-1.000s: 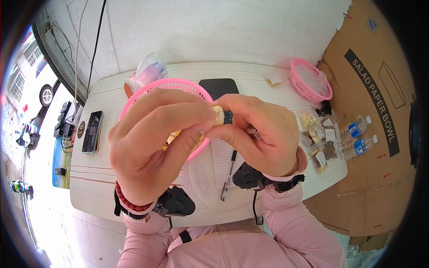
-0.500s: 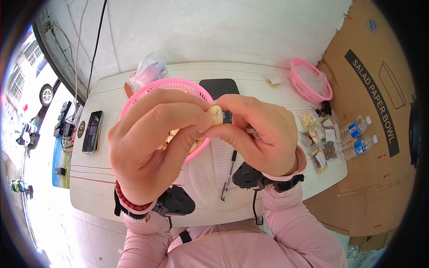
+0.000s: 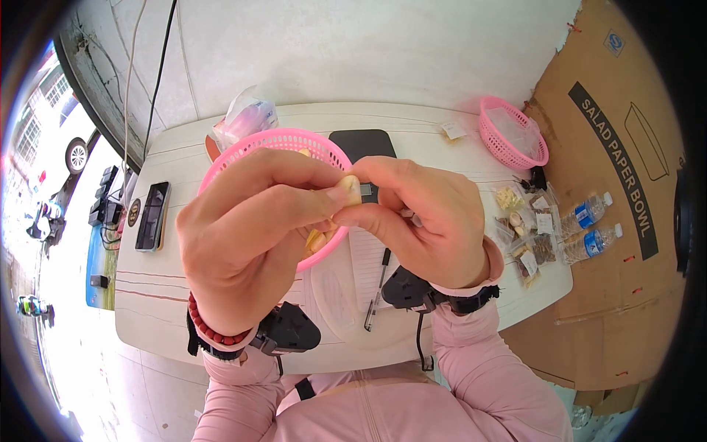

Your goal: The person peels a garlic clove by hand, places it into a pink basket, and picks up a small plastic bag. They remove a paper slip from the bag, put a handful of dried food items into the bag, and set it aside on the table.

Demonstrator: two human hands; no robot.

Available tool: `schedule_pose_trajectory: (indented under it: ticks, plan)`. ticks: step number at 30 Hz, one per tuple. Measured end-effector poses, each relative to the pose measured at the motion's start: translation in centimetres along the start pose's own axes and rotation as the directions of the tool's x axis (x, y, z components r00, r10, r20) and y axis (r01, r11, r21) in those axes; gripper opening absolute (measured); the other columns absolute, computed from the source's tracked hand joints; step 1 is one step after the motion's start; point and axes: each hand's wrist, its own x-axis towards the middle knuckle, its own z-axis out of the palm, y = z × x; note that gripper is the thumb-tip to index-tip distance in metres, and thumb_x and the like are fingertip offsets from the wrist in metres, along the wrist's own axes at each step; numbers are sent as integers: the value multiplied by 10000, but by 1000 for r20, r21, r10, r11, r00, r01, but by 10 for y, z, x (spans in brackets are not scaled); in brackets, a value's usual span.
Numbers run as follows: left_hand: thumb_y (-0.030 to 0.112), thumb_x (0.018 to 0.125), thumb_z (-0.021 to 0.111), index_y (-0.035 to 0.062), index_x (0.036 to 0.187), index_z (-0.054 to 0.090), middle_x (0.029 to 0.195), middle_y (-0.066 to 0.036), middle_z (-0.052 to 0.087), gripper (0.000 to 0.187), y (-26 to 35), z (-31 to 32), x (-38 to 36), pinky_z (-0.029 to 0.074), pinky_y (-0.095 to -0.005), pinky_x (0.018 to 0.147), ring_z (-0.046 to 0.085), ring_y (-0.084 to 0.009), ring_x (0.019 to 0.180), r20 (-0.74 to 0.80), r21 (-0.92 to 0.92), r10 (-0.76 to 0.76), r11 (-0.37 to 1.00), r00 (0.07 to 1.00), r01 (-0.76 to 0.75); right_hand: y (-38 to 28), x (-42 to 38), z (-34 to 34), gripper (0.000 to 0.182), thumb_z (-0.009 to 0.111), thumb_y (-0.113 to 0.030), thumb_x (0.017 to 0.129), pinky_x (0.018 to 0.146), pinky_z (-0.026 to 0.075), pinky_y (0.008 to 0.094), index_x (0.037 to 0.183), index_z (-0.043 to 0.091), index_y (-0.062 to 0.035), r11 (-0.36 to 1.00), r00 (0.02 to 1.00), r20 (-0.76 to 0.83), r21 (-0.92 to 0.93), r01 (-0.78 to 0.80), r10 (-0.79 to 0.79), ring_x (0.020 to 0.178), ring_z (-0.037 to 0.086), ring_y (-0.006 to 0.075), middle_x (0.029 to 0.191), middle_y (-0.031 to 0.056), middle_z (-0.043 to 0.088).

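A small cream-coloured rounded piece (image 3: 352, 190), whose exact kind I cannot make out, is held up between my two hands. My left hand (image 3: 254, 221) pinches it with thumb and forefinger from the left. From the right, the fingertips of my right hand (image 3: 423, 217) close on its other side. The fingertips cover part of the piece. Behind and below my left hand stands a pink perforated basket (image 3: 324, 144). Several pale yellow pieces (image 3: 317, 240) show inside it, mostly hidden by the hand.
Behind the hands lies a dark flat scale (image 3: 362, 144) with a small display. A pen (image 3: 377, 295) rests on lined paper. To the right are small filled bags (image 3: 541, 221), two water bottles (image 3: 589, 214) and another pink basket (image 3: 508, 144). A phone (image 3: 153, 217) lies at left.
My left thumb and forefinger have shifted over the cream-coloured piece, which now appears turned and more covered. The right hand has barely moved.
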Motion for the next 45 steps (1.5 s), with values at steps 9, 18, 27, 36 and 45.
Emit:
schedule_pose_trajectory:
  ticks: [9,18,27,36,45]
  plan:
    - [-187,765,563,-67,868,609,886,-161,623,165,9,11,-3,498,-227,641,615,-151,744,-118,-149,-216,969,969,198,-3,1,-4,315,733,-102,740,422,382,271,996,582,2,999,999,26,18,-37,37,462,513,186,680,71,607]
    - [-165,765,585,-69,871,622,884,-155,625,148,2,0,0,500,-217,589,616,-144,700,-10,-10,-18,1000,1000,17,-2,1,-3,316,730,-102,743,422,388,275,998,574,1,1000,999,30,-2,-10,10,474,528,196,712,76,622]
    - [-160,786,575,-69,885,607,894,-154,620,138,4,7,-4,499,-212,584,614,-145,701,-59,-60,-101,993,993,98,-3,1,-4,308,728,-96,744,422,388,274,994,575,-1,1000,999,27,5,-22,22,473,530,195,706,76,620]
    - [-153,774,589,-57,868,620,869,-150,627,138,7,3,0,495,-220,575,616,-146,693,-36,20,-38,999,999,38,-3,2,-1,323,768,-142,726,405,250,215,988,624,-20,999,999,-17,26,-33,34,418,339,68,501,-2,445]
    - [-165,775,572,-65,845,616,875,-147,631,130,7,4,0,500,-217,585,615,-137,687,-37,-27,-92,995,995,91,-3,2,-4,305,741,-100,740,415,322,236,996,601,-11,999,999,20,34,-41,40,448,445,125,595,38,540]
